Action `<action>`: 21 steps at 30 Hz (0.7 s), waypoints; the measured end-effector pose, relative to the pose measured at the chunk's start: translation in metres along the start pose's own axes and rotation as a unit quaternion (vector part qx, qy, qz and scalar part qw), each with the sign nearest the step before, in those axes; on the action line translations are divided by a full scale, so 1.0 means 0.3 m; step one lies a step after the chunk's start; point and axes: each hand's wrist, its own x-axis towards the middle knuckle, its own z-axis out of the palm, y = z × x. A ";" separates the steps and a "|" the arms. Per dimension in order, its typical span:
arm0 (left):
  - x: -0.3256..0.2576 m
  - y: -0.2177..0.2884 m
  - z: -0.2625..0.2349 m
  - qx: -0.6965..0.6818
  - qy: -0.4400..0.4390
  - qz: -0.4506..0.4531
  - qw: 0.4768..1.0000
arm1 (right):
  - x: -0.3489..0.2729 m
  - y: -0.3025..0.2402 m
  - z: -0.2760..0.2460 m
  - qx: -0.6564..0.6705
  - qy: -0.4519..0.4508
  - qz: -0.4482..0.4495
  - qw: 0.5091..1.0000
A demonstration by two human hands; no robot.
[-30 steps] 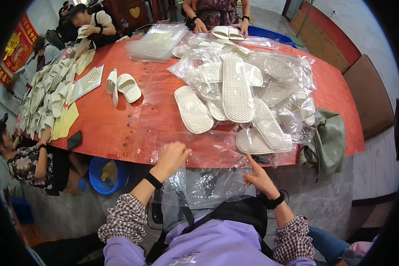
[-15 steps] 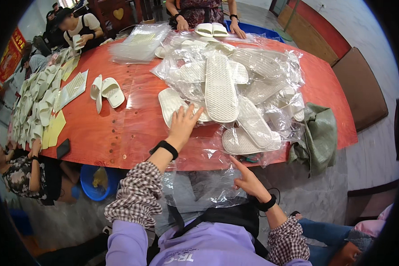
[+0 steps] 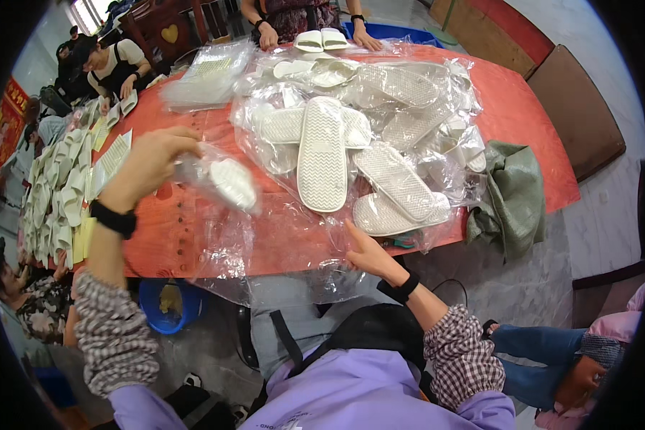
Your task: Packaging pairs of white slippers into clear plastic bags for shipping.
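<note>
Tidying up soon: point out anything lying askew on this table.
The white slippers lie heaped crosswise in loose plastic wrap that spills over the table's near edge. A green bag droops off the right corner.

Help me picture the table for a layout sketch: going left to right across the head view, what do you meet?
Rows of white slippers at the left edge → left hand holding a bagged slipper → upturned slipper sole → right hand on clear plastic → grey-green cloth at the table's right edge.
</note>
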 end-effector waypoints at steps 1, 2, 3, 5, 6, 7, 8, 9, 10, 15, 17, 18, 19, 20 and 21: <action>-0.009 0.044 -0.072 -0.001 -0.002 -0.001 1.000 | 0.021 0.054 0.022 -0.042 0.024 -0.071 0.996; -0.011 0.093 -0.125 0.049 -0.048 0.017 0.997 | 0.027 0.051 0.034 -0.042 0.021 -0.068 0.997; 0.006 0.127 -0.129 0.095 -0.090 0.043 0.990 | 0.030 0.041 0.026 -0.055 0.011 -0.067 0.996; 0.024 0.151 -0.073 0.148 -0.115 0.107 0.976 | 0.072 0.060 0.050 -0.221 0.090 -0.290 0.927; 0.036 0.169 -0.034 0.202 -0.141 0.171 0.954 | 0.065 0.097 0.059 -0.221 0.088 -0.295 0.926; 0.044 0.197 0.042 0.239 -0.160 0.195 0.938 | 0.051 0.041 0.069 -0.114 0.034 -0.169 0.978; 0.037 0.251 0.113 0.283 -0.180 0.212 0.918 | 0.048 -0.008 0.083 -0.002 -0.025 -0.046 0.999; 0.050 0.284 0.230 0.268 -0.185 0.211 0.922 | 0.056 -0.004 0.086 -0.003 -0.026 -0.052 0.998; 0.065 0.317 0.372 0.234 -0.175 0.193 0.937 | 0.060 0.019 0.089 -0.017 -0.012 -0.079 0.997; 0.192 0.442 0.577 0.038 0.069 0.253 0.964 | -0.009 0.038 0.059 0.283 -0.005 0.069 0.956; 0.145 0.426 0.557 -0.110 0.075 0.130 0.982 | -0.028 -0.033 0.036 0.240 -0.001 0.087 0.967; 0.103 0.396 0.569 -0.148 0.079 0.094 0.981 | -0.028 -0.042 0.029 0.179 0.006 0.077 0.981; 0.050 0.381 0.546 -0.156 0.070 0.029 0.985 | -0.018 -0.024 0.024 0.136 0.002 0.037 0.990; 0.004 0.369 0.537 -0.166 0.062 -0.031 0.984 | -0.015 0.010 0.020 0.143 0.009 0.040 0.989; -0.067 0.338 0.547 -0.188 0.074 -0.071 0.977 | -0.008 0.037 0.031 0.104 0.042 0.009 0.994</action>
